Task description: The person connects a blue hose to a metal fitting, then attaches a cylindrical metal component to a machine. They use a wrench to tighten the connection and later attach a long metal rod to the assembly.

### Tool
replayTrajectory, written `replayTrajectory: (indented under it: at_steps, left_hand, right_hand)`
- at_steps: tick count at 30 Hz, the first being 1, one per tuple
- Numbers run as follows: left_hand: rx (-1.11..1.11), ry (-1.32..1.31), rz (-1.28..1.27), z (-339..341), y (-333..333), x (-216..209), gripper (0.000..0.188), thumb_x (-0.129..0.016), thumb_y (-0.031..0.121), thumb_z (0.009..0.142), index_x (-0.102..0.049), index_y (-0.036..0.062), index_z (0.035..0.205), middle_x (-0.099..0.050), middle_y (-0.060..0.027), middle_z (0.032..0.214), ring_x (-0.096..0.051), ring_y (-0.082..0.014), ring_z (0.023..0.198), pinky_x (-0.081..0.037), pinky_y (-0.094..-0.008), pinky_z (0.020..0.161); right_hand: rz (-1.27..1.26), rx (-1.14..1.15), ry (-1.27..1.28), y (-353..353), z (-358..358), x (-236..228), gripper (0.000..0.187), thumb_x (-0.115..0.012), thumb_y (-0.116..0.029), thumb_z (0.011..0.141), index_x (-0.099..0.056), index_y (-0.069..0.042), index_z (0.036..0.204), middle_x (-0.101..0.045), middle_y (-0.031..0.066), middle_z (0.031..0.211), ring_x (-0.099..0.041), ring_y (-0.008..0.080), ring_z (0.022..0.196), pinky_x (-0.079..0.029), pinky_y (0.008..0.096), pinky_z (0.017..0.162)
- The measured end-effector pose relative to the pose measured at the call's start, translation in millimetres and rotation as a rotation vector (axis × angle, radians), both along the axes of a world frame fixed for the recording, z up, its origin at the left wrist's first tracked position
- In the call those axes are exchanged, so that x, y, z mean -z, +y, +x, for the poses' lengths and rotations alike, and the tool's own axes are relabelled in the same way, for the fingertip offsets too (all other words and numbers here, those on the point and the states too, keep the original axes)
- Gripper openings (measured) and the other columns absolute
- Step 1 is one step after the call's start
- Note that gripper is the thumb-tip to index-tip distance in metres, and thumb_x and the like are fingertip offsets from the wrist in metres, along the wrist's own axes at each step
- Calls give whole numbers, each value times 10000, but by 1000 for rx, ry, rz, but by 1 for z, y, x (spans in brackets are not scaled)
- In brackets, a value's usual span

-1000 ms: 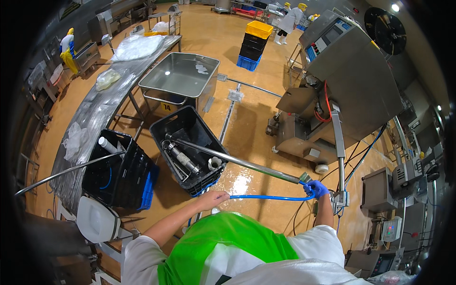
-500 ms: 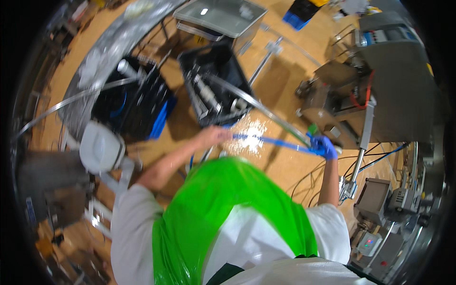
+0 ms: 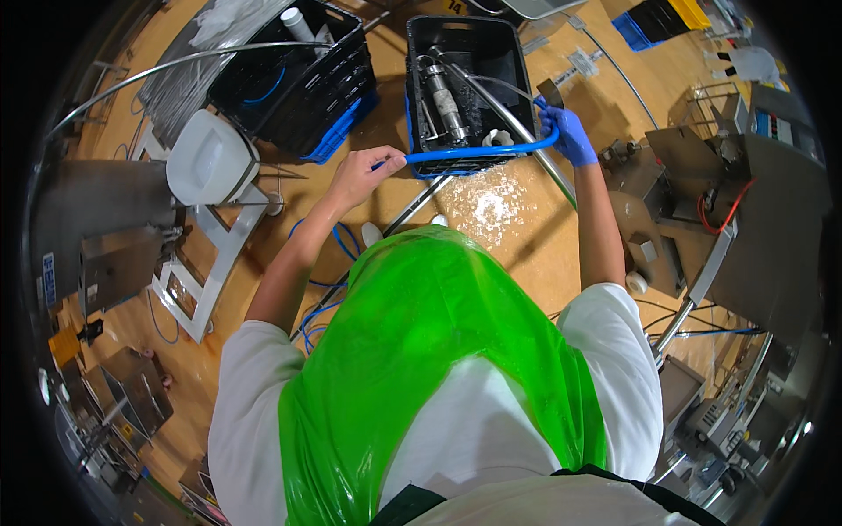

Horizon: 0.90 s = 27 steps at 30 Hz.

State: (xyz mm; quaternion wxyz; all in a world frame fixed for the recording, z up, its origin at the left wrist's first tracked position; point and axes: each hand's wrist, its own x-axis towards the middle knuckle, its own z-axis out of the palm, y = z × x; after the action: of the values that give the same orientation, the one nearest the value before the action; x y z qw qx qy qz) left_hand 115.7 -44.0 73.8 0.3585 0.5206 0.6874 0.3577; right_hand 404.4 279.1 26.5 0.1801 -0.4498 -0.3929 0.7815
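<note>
Between both hands [image 3: 364,171] [image 3: 570,133]: blue tube [image 3: 478,153], over black crate [image 3: 465,88].

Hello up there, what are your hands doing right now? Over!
Left hand and gloved right hand both grip a blue hose. Hose spans a black crate. Nothing blocking.

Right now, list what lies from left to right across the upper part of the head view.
White plastic container → black crate on a blue one → bare left hand → blue hose → gloved right hand → steel machine.
</note>
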Motion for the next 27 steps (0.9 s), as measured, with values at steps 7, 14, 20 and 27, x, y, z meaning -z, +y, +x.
replayTrajectory:
  at_steps: [7,14,20,27]
  left_hand:
    - [-212,11,-21,-2,-13,-28,349,-655,455,819,-698,118,902,-538,-29,573,-502,-146,531,-373,-285,514]
    - [-451,-9,166,-42,-45,-65,204,-712,261,813,-697,70,883,-634,-3,695,-533,-36,659,-428,-217,596]
    - [-598,93,513,-89,-113,-89,487,-605,192,877,-465,119,1337,-531,-140,1070,-556,-285,994,-438,-352,909]
    - [-755,-97,615,-165,-241,-107,451,-527,239,955,-405,28,1335,-600,-61,1069,-556,-133,1005,-425,-292,912]
  right_hand:
    - [85,16,67,-8,-102,-13,135,-490,-44,863,-543,-51,987,-504,0,707,-466,96,576,-414,243,509]
    - [-256,-453,389,-154,-251,-8,277,-513,-265,923,-589,-31,1049,-526,-7,678,-496,115,571,-439,243,536]
    - [-496,-722,384,-282,-357,-45,311,-432,-385,975,-568,-131,1090,-631,8,997,-631,130,895,-536,237,771]
    - [-494,-1029,343,-445,-449,-94,311,-444,-410,971,-542,-136,1083,-592,-25,914,-609,104,789,-516,220,666]
